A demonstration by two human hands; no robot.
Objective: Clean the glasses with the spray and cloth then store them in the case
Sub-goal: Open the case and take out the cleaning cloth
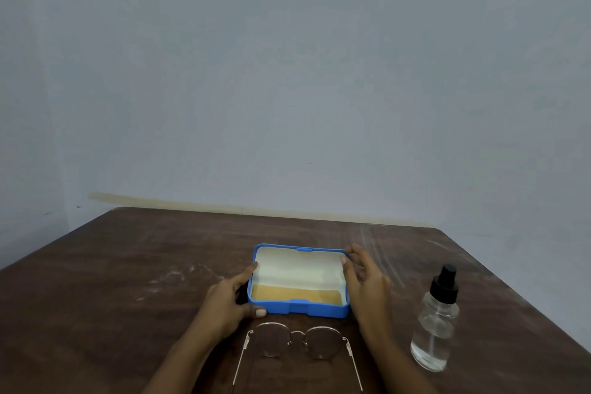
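Observation:
A blue glasses case (319,310) lies open on the table, its lid tilted back and showing a white lining. A tan cloth (295,294) lies flat in its base. My left hand (228,301) grips the case's left end, thumb on the front corner. My right hand (364,278) holds the right end, fingers up at the lid's edge. Round thin-rimmed glasses (299,341) lie unfolded on the table just in front of the case, between my forearms. A clear spray bottle (436,320) with a black nozzle stands upright to the right.
The brown wooden table (128,265) reaches to a pale blue wall at the back. Its right edge runs diagonally close behind the bottle. White scuff marks streak the tabletop left of the case.

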